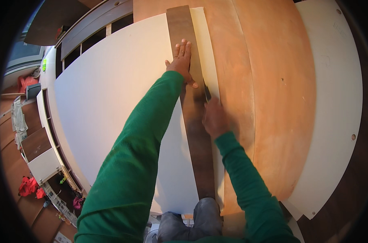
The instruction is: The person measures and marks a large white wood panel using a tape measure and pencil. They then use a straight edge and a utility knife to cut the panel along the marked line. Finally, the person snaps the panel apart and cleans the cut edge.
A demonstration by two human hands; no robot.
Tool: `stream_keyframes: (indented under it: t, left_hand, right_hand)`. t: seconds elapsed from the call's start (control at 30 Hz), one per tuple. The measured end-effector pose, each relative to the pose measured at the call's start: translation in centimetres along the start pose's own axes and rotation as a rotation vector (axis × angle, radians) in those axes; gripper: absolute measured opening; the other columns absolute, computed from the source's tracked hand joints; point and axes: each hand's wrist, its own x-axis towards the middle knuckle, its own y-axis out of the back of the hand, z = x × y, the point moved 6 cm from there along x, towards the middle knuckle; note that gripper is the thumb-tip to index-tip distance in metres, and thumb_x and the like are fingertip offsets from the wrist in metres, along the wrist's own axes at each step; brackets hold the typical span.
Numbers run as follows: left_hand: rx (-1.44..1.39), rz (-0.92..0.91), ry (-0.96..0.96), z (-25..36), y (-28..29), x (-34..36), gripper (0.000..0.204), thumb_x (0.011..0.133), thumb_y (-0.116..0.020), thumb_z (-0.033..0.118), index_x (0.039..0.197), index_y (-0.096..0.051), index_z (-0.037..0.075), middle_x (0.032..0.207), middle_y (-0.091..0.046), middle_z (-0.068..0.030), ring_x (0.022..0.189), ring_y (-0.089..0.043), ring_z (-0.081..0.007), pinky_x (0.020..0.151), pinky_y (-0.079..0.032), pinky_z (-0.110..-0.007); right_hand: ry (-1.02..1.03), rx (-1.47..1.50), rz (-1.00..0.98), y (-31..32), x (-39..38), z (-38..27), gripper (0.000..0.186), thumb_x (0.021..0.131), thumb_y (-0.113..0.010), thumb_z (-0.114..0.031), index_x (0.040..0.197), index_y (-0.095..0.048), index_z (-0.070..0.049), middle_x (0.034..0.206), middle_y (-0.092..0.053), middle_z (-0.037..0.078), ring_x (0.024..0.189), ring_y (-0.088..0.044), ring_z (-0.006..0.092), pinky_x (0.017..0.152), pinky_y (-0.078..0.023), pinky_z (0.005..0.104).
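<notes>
A long dark brown strip (201,162) lies lengthwise over a large white sheet (111,85). My left hand (182,62) presses flat on the strip with its fingers stretched out and the thumb apart. Beside the strip's right edge, my right hand (215,117) is closed around a dark, slim tool that looks like a utility knife (207,90). Its tip sits against or close to the edge; motion blur hides whether it touches the sheet. A narrow margin of the white sheet shows to the right of the strip.
Orange-brown wood panels (273,93) lie under the sheet, with a white board (338,81) at the far right. A slatted frame (90,40) shows at the upper left. Red cloth (28,186) and other items lie on the wooden floor at left. My knees (206,216) touch the near edge.
</notes>
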Motion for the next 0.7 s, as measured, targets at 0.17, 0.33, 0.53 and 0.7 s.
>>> stream_keyframes:
  t: [0.17,0.33,0.53,0.7]
  left_hand:
    - [0.024,0.035,-0.029,0.0,0.0,-0.1,0.160,0.044,-0.100,0.037,0.160,0.008,0.018,0.168,0.011,0.0011,0.155,0.004,-0.0244,0.112,-0.025,-0.072]
    - [0.091,0.071,-0.015,0.1,0.0,-0.2,0.161,0.043,-0.100,0.041,0.160,0.009,0.019,0.168,0.011,0.0013,0.155,0.002,-0.0246,0.111,-0.027,-0.072]
    - [0.146,0.102,0.020,0.1,0.2,0.2,0.159,0.044,-0.100,0.039,0.160,0.008,0.019,0.168,0.008,0.0013,0.155,0.000,-0.0228,0.113,-0.023,-0.072]
    - [0.123,0.135,-0.016,-0.1,0.1,-0.4,0.156,0.043,-0.099,0.038,0.161,0.001,0.020,0.169,0.003,-0.0002,0.155,-0.002,-0.0250,0.114,-0.017,-0.074]
  right_hand:
    - [-0.102,0.050,-0.048,-3.3,-15.2,4.6,0.022,0.102,-0.049,-0.022,0.101,-0.042,0.000,0.082,-0.063,0.026,0.079,-0.062,0.0483,0.066,-0.051,0.0557]
    - [-0.362,0.099,-0.273,-5.3,-30.2,8.2,0.023,0.101,-0.052,-0.021,0.102,-0.043,0.001,0.090,-0.063,0.028,0.085,-0.062,0.0497,0.072,-0.049,0.0582]
    - [-0.305,0.216,0.020,-2.2,-37.5,9.9,0.033,0.097,-0.060,-0.029,0.105,-0.049,0.001,0.098,-0.061,0.026,0.088,-0.063,0.0431,0.073,-0.050,0.0487]
    - [-0.563,0.446,0.315,-8.6,-32.3,11.3,0.041,0.094,-0.067,-0.027,0.113,-0.049,0.004,0.108,-0.054,0.026,0.102,-0.053,0.0413,0.087,-0.044,0.0482]
